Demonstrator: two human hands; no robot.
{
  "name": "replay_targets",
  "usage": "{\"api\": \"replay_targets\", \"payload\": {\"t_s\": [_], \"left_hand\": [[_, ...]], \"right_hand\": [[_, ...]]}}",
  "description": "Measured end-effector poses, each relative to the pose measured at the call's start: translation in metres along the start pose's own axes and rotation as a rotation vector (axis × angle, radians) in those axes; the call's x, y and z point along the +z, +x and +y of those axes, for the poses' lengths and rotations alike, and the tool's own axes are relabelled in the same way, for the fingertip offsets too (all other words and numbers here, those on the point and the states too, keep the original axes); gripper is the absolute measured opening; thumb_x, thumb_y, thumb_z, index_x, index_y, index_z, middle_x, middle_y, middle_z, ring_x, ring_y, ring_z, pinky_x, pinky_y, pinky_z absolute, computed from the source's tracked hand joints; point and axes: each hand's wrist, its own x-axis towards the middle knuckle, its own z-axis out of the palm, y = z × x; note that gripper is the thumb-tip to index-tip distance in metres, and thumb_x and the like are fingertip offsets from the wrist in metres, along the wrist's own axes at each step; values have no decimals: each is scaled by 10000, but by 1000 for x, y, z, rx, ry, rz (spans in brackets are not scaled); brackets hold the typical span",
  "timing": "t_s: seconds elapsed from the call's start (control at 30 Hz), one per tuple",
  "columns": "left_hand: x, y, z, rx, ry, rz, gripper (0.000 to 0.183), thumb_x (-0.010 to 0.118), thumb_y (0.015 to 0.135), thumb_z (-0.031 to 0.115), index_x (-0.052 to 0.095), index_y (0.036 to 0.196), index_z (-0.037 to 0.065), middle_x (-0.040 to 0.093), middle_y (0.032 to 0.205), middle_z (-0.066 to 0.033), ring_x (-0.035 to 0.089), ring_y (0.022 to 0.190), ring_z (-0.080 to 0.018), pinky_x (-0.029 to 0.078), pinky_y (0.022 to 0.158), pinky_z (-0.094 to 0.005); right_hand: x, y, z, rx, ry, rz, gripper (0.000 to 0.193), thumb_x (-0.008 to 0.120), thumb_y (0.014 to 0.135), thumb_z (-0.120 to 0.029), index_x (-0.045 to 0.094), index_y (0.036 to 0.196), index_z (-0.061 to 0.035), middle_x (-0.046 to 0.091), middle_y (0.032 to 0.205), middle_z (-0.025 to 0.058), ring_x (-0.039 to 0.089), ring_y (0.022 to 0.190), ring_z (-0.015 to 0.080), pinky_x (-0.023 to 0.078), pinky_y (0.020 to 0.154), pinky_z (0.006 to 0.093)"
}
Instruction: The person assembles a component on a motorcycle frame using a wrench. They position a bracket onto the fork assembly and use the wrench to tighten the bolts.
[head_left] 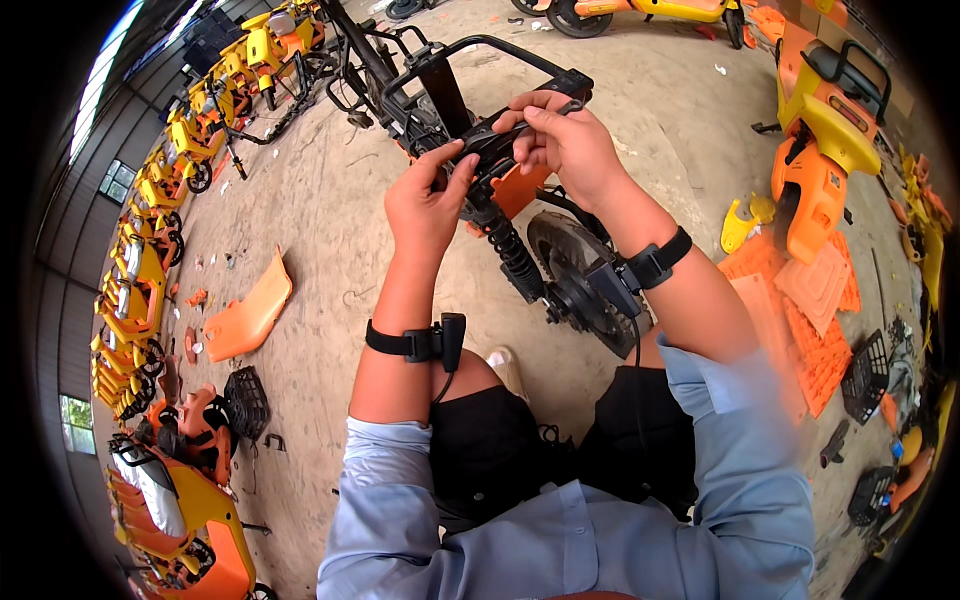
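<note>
In front of me stands a stripped electric scooter with a bare black frame (440,85). My left hand (428,195) has its thumb and fingers closed on the left end of a black cable bundle (495,143), above the rear of the frame. My right hand (572,145) pinches the same bundle further right, where a dark end pokes out past the fingers. Its exact shape is partly hidden by my fingers. Below the hands are an orange panel (518,190), a black coil-spring shock absorber (512,250) and the rear wheel (575,270).
An orange body panel (250,310) and a black basket (246,402) lie on the concrete floor to the left. Yellow scooters (150,260) line the left wall. At right are a yellow-orange scooter body (820,170), orange mats (815,290) and another black basket (866,375).
</note>
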Motion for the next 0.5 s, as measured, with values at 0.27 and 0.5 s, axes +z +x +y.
{"api": "replay_targets", "payload": {"t_s": [0.27,0.5], "left_hand": [[-4,2,-2,-13,35,-18,261,868,867,194,793,1094,90,612,641,4,536,568,-48,434,529,-237],[-8,2,4,-25,74,-33,256,864,862,224,794,1082,113,712,746,-24,587,582,-113,491,573,-268]], "right_hand": [[15,-17,9,-32,-26,123,216,478,1083,-165,557,1223,-21,746,1099,111,605,639,75,487,564,227],[13,-19,-7,-316,-417,560,421,661,1024,-288,543,1326,-19,607,1323,129,571,1153,214,513,892,334]]}}
